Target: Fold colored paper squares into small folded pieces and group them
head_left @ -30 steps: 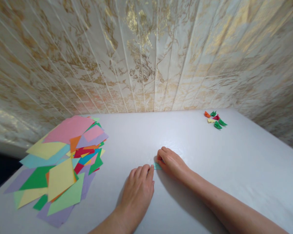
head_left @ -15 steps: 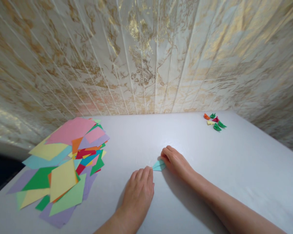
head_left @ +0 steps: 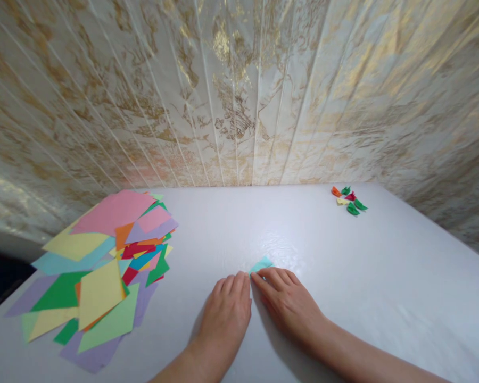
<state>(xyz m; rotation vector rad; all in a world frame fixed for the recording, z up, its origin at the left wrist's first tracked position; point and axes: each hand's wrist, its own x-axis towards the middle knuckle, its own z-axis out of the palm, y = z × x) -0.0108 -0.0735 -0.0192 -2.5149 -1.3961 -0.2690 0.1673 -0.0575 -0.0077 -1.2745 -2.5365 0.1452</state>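
A small folded light-blue paper piece (head_left: 261, 264) lies on the white table (head_left: 343, 276) just ahead of both hands. My left hand (head_left: 226, 312) rests palm down, fingers together and stretched forward, its fingertips just left of the paper. My right hand (head_left: 288, 301) lies beside it, fingers extended, its fingertips pressing on the near edge of the blue piece. Most of the paper shows past the fingertips.
A loose heap of coloured paper sheets (head_left: 99, 266) covers the table's left side, reaching the left edge. Several small folded paper pieces (head_left: 349, 199), green, red, orange and yellow, sit at the far right near the marbled wall (head_left: 239, 90).
My right hand has drawn back towards me and now lies beside the left hand, fingertips on the paper's near edge. The blue piece, earlier half hidden under the right fingers, now shows ahead of them.
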